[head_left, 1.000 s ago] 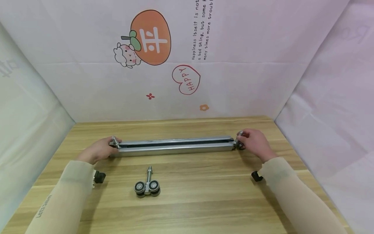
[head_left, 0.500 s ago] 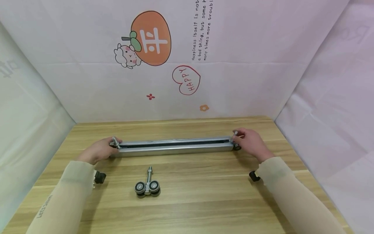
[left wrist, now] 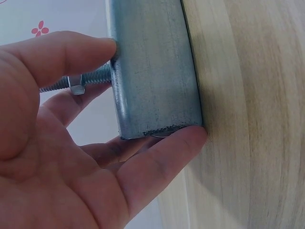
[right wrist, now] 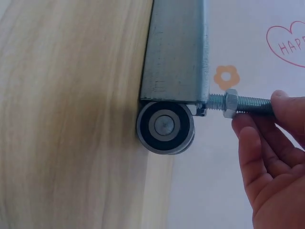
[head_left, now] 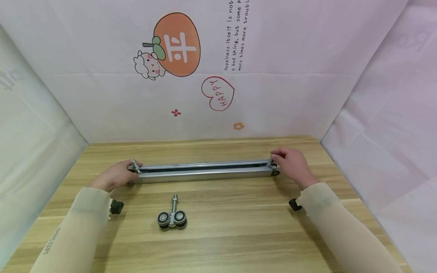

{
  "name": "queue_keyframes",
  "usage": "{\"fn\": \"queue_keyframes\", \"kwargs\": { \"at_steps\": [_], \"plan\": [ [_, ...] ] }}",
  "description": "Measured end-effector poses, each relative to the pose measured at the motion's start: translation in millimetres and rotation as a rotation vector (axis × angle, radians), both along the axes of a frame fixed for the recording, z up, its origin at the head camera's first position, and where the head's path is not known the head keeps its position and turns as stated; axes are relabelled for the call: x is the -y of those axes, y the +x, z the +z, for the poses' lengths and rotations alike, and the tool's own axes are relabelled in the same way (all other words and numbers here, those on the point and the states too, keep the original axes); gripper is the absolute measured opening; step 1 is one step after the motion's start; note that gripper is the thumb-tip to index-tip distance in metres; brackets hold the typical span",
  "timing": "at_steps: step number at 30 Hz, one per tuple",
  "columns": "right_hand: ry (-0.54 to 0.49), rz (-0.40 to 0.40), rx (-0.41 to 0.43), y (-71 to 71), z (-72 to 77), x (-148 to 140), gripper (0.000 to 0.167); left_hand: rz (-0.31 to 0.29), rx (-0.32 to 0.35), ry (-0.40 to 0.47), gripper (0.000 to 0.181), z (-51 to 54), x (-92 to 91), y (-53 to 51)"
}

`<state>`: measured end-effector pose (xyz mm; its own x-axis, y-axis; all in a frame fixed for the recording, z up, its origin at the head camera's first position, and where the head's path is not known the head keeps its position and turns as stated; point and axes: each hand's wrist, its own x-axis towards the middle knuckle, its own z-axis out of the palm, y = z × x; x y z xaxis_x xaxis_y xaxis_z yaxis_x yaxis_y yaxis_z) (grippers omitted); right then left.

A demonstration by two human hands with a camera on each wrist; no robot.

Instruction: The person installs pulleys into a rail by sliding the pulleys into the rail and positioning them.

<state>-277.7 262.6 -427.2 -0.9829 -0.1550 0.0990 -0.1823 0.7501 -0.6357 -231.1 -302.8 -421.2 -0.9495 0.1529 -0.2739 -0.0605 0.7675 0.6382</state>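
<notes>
near and left of centre, i find a loose roller trolley (head_left: 172, 218) on the wooden table (head_left: 232, 235), its bolt pointing away. farther on, a metal rail (head_left: 205, 176) lies between my hands, slot up. my left hand (head_left: 117, 175) is clamped on its left end, where a threaded bolt (head_left: 135, 167) rises. my right hand (head_left: 291, 165) pinches the stem of a second trolley (right wrist: 164, 126), wheel at the right end. far side: white printed sheet (head_left: 280, 94).
</notes>
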Motion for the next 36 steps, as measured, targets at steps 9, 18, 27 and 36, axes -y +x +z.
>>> {"fn": "queue_keyframes", "kwargs": {
  "at_steps": [9,18,27,36],
  "plan": [
    [0.009,0.012,0.019,-0.8,2.9,10,0.033,-0.003,0.008,0.001,0.057,0.6,0.4,1.1],
    [0.030,0.043,-0.019,-4.0,4.0,25,0.030,-0.002,0.010,0.003,0.057,0.5,0.2,1.8],
    [0.035,0.060,0.016,-4.8,9.0,42,0.026,-0.001,0.022,0.004,0.057,1.3,0.6,0.5],
    [0.053,0.110,-0.018,-6.5,8.3,68,0.026,-0.003,0.026,0.017,0.058,2.5,0.1,1.3]
  ]
}}
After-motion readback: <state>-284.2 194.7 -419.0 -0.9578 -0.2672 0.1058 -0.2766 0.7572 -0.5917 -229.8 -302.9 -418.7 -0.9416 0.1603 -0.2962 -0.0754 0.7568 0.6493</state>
